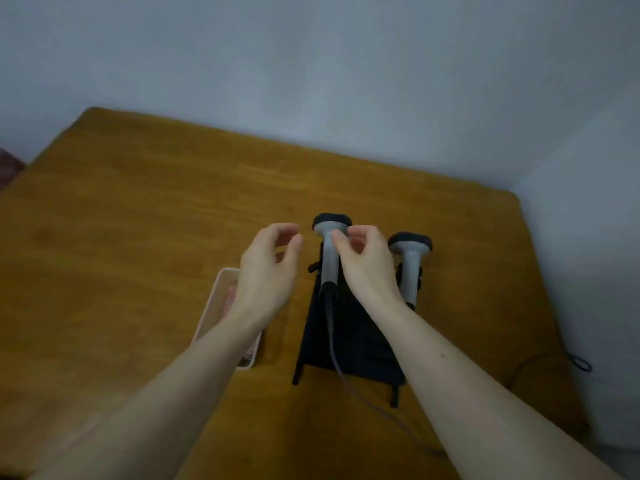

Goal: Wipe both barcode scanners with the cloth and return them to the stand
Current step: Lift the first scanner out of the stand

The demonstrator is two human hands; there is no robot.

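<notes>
Two grey barcode scanners with black heads sit in a black stand (349,344) on a wooden table. The left scanner (330,251) trails a grey cable (337,362) toward me. The right scanner (412,251) is partly hidden behind my right wrist. My right hand (367,265) hovers at the left scanner's head, its thumb and fingertip touching or nearly touching it, fingers curled and apart. My left hand (268,271) hangs open to the left of the stand, holding nothing. A pink patterned cloth (230,299) lies in a shallow tray, mostly covered by my left forearm.
The pale pink tray (216,306) stands left of the stand. The wooden table (138,220) meets a grey wall at the back and right. A dark cable (578,363) loops off the table's right edge.
</notes>
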